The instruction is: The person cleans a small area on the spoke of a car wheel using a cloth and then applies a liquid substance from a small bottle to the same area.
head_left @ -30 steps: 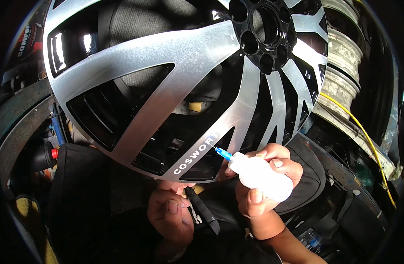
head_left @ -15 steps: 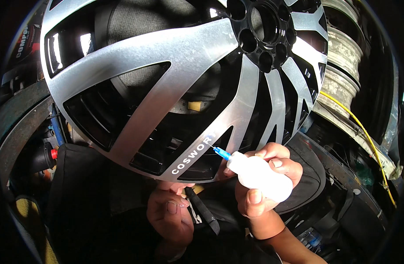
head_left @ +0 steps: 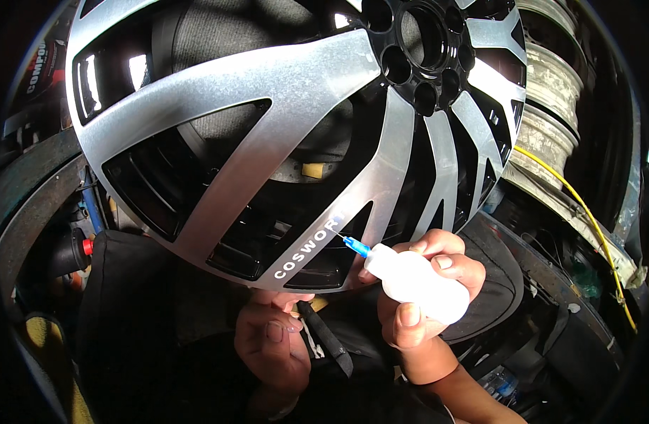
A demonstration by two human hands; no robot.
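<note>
A large wheel rim (head_left: 261, 155) with silver spokes and black recesses fills the upper middle. Pale raised-looking lettering (head_left: 307, 247) runs along one lower spoke. My right hand (head_left: 430, 283) is closed round a white squeeze bottle (head_left: 427, 290), thumb on its near side. From the bottle's neck a blue needle tip (head_left: 355, 245) points up and left, its thin end at the last letters of that spoke. Below the rim's near edge, my left hand (head_left: 275, 343) is curled with its upper fingers against the edge; the fingertips are partly hidden and in shadow.
Several dull, worn rims (head_left: 547, 92) are stacked at the right, with a yellow hose (head_left: 579, 198) hanging past them. A dark curved metal frame (head_left: 38, 187) stands left. A black tool with a red button (head_left: 70, 251) lies there, above a yellow cloth (head_left: 45, 339). A dark strap (head_left: 328, 339) hangs beneath the rim.
The wheel rim has shifted very slightly left, the left hand moving with it. The right hand and the bottle have stayed almost where they were.
</note>
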